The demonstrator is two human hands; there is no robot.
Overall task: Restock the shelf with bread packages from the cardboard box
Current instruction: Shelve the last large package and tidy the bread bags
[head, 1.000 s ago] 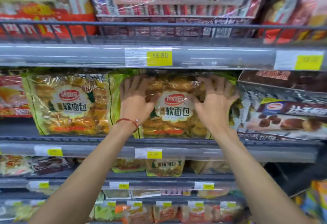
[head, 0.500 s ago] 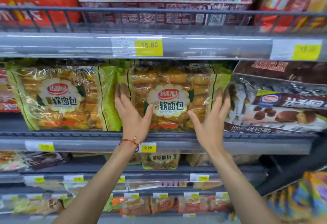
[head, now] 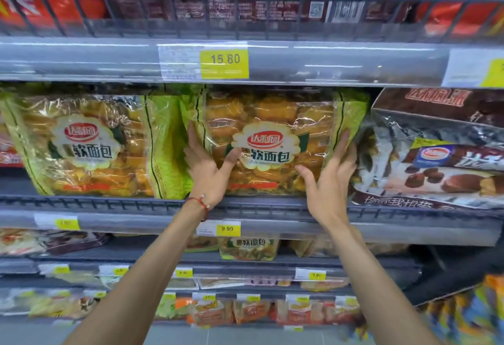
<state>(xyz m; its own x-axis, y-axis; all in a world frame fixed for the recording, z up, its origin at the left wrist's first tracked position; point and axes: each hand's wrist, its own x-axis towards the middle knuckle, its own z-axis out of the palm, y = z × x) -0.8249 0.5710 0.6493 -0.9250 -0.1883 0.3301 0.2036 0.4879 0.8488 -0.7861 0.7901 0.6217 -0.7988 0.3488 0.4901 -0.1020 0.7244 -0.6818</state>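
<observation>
A: Bread package [head: 272,140] stands upright on the middle shelf [head: 109,205], label facing out, its bottom edge behind the low front rail. You have a hand on either side of it.

B: Agreed. Your left hand [head: 204,170]: fingers straight, laid up along the package's left edge. Thumb is spread across the lower front, tip at the label. Nothing curls round the wrap, so it is an open hand pressing.

A: Your right hand [head: 330,181] is much the same on the other side. Fingers lie straight against the right edge, thumb splayed toward the lower front. Also open, touching the wrap.

B: Red string bracelet [head: 199,203] on your left wrist, level with the rail.

A: Neighbours. A second bread package [head: 79,143] of the same kind stands just left. Its green side meets the first one behind your left fingers. Touching or overlapping, cannot tell. On the right, dark chocolate-cake bags [head: 441,178] are stacked close beside your right fingers.

B: Yellow price tag 9.90 [head: 228,228] sits on the shelf edge under your left wrist. Tag 15.80 [head: 224,60] is on the edge of the shelf above.

A: Lower shelves hold smaller bags, too blurred to read.
</observation>
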